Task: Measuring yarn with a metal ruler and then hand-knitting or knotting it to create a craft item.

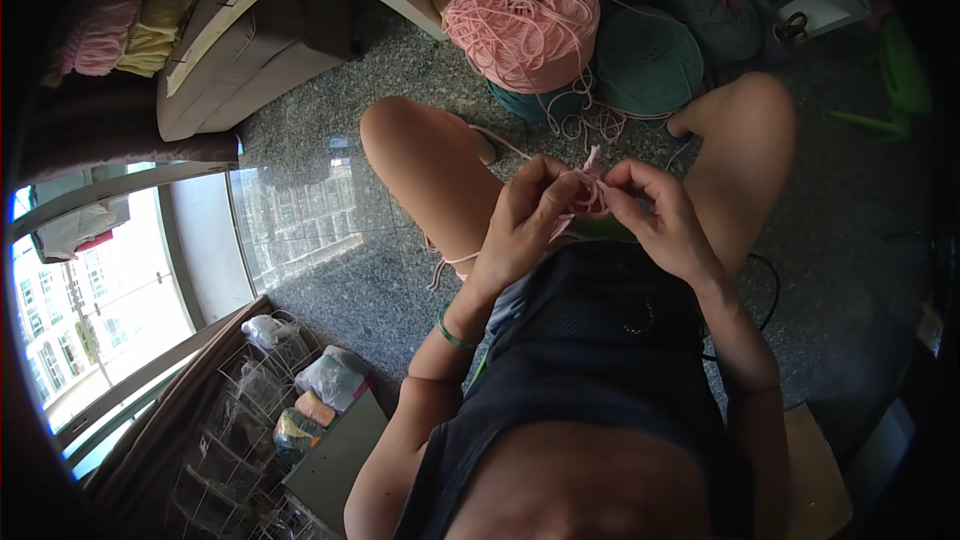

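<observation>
Our left hand (525, 212) and right hand (664, 218) pinch, close together, a pink yarn piece (590, 202), nearer us than the big pink yarn ball (525, 32). Likely light, soft, floppy, easily snagged; we'd grip the bunched loops, not loose strands. Teal yarn (650, 60) sits right of the ball.

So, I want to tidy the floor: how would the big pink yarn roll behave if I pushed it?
The pink yarn roll would probably give softly, being wound from yarn. It might wobble or tip, as it seems perched on teal yarn. Its loose strands, spilling onto the floor, could well snag and trail.
</observation>
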